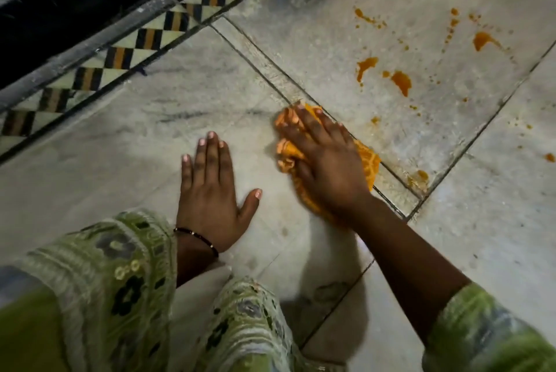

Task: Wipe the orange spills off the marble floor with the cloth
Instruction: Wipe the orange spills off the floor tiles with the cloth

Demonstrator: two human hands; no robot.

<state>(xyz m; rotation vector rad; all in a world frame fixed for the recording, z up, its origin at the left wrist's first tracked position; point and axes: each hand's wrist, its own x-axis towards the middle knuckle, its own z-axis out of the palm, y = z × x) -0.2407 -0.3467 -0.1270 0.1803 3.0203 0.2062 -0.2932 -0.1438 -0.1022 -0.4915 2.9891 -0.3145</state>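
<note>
clearly the orange spills [400, 81] lie beyond the cloth [365, 161], up-right of it, under the flat-pressed right hand [326, 161], the nearer one.

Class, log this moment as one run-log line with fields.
left hand: flat on marble floor | right hand: pressing orange cloth on floor | orange spills: still ahead of cloth, unwiped

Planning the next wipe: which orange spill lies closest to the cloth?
The small smear at the tile joint, just right of the cloth under the right hand; the bigger blotches lie farther up.
</note>
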